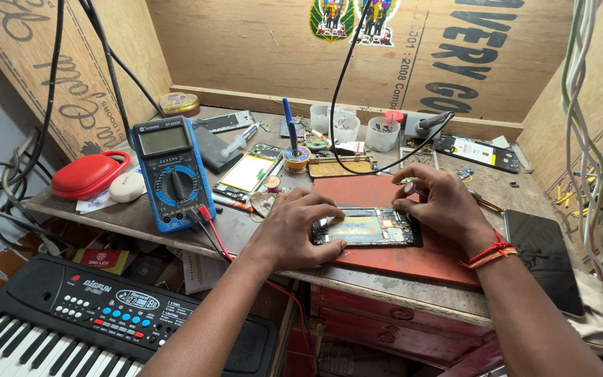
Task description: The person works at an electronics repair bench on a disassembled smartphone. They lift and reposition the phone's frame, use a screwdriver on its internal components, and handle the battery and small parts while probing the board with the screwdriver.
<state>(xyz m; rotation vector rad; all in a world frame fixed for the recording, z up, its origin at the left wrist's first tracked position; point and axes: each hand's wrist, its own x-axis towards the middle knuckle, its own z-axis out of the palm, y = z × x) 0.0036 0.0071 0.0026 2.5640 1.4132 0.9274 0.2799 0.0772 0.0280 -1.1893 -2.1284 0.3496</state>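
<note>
An opened phone [368,227] with its inner boards exposed lies flat on a red mat [413,258] on the wooden bench. My left hand [298,230] grips the phone's left end, fingers curled over its top edge and thumb at its lower edge. My right hand [437,199] rests on the phone's right end, fingertips pressing its upper right corner. A red thread band circles my right wrist.
A blue multimeter [172,174] with red and black leads leans at the left, beside a red case [88,174]. Phone parts, small plastic cups [383,132] and a solder spool [296,159] crowd the back. A dark phone [542,258] lies right. A keyboard [85,318] sits below left.
</note>
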